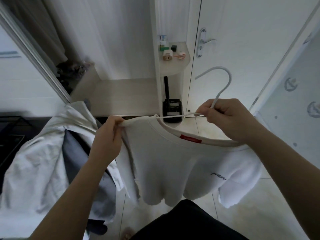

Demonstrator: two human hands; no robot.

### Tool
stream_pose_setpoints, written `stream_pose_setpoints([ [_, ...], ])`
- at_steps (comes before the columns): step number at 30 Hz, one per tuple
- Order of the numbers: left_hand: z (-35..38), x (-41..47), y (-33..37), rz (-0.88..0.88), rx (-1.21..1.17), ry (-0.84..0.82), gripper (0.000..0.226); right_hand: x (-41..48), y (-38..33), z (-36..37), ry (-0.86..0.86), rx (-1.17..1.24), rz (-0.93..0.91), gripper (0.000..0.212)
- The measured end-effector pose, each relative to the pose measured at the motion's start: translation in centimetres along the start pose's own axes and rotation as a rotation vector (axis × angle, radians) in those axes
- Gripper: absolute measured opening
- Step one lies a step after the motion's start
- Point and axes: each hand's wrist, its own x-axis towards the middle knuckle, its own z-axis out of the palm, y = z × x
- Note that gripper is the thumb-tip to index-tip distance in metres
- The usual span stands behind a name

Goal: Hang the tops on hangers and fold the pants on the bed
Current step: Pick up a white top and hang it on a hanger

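Head camera: my left hand (105, 135) pinches one shoulder of the white T-shirt (173, 167) over an arm of the white hanger (230, 80) — my right hand (228, 118) grips the hanger's neck below the hook, and the shirt hangs between them above the tiled floor (242, 213).

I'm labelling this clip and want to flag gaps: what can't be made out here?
Head view:
Thin white hanger: one arm hidden behind the right hand and white T-shirt.
Red neck label and dark chest script: too small to read.
Crumpled white and grey clothes pile: cut by the left edge; tops or pants unclear.
Small shelf items: too small to identify.
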Motion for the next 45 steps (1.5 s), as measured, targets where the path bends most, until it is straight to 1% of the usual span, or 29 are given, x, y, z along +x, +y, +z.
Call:
stream_pose_setpoints([
  [2,-0.5,0.1,-0.1,0.036,0.008,0.045,0.016,-0.2,0.2,0.1,-0.033,0.02,0.031,0.022],
  [4,-0.6,0.4,-0.1,0.007,0.019,0.03,0.02,-0.4,0.2,0.5,-0.045,0.056,0.045,0.022],
  [7,-0.7,0.9,0.4,-0.081,0.023,-0.06,0.03,-0.7,-0.1,1.9,-0.021,0.11,0.019,0.022],
  [8,-0.7,1.0,0.9,-0.078,0.017,-0.087,0.034,-0.7,-0.1,2.3,-0.004,0.12,0.02,0.022],
  [10,-0.7,1.1,2.4,-0.017,-0.023,-0.164,0.04,-0.5,-0.1,3.1,0.025,0.117,0.041,0.02],
  [12,-0.6,1.2,4.1,0.046,-0.075,-0.281,0.035,-0.2,0.0,3.7,0.02,0.109,0.073,0.019],
  [14,-0.3,1.3,5.1,0.068,-0.094,-0.373,0.027,0.0,0.1,4.1,-0.001,0.106,0.097,0.018],
  [17,-0.4,1.5,5.4,0.036,-0.158,-0.418,0.026,0.2,0.2,4.1,-0.023,0.099,0.097,0.019],
  [19,-0.4,1.5,5.2,0.061,-0.144,-0.403,0.022,0.2,0.3,3.9,-0.028,0.107,0.109,0.019],
  [24,0.4,1.2,5.0,0.143,-0.061,-0.286,0.019,0.6,0.3,3.9,-0.052,0.137,0.111,0.019],
  [31,1.3,1.2,5.7,0.166,-0.058,-0.315,0.019,1.3,0.8,4.0,-0.046,0.177,0.161,0.018],
  [37,1.3,1.9,6.4,0.208,-0.045,-0.279,0.02,1.8,0.9,3.7,-0.069,0.177,0.13,0.019],
  [39,1.2,2.3,6.1,0.196,-0.05,-0.254,0.021,1.8,1.2,3.6,-0.106,0.179,0.112,0.016],
  [41,0.9,2.5,5.5,0.167,-0.047,-0.205,0.021,1.6,2.4,3.0,-0.143,0.108,0.092,0.01],
  [44,-0.1,3.0,3.9,0.115,-0.046,-0.113,0.02,0.1,5.9,0.9,-0.235,-0.008,0.169,0.03],
  [45,-0.5,3.1,3.3,0.099,-0.042,-0.081,0.02,-0.6,7.5,0.2,-0.259,-0.044,0.222,0.029],
])
